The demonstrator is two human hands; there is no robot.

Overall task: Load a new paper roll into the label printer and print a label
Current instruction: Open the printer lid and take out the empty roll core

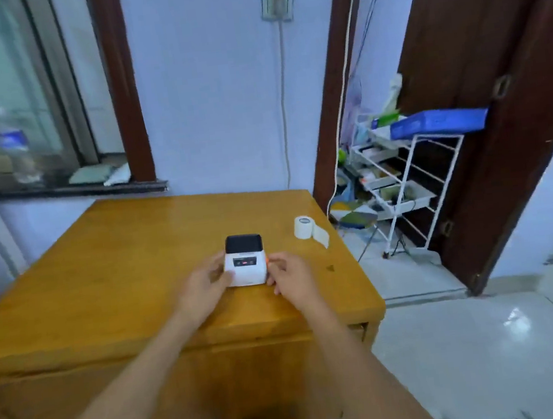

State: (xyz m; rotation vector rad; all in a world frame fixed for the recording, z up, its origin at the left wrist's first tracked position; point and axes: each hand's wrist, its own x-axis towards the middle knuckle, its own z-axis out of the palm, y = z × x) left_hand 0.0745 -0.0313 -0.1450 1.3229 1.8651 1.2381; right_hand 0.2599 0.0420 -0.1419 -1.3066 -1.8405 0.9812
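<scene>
A small white label printer with a black lid at its far end stands near the front middle of the wooden table. My left hand grips the printer's left side, thumb on its front corner. My right hand touches the printer's right side, fingertips at an orange part there. The lid looks closed. A white paper roll stands upright at the table's right edge, apart from the printer, with a short strip of labels trailing off to its right.
The table's right edge drops to a tiled floor. A white wire rack with a blue tray stands beyond the table's right side, next to a dark wooden door. A window sill lies far left.
</scene>
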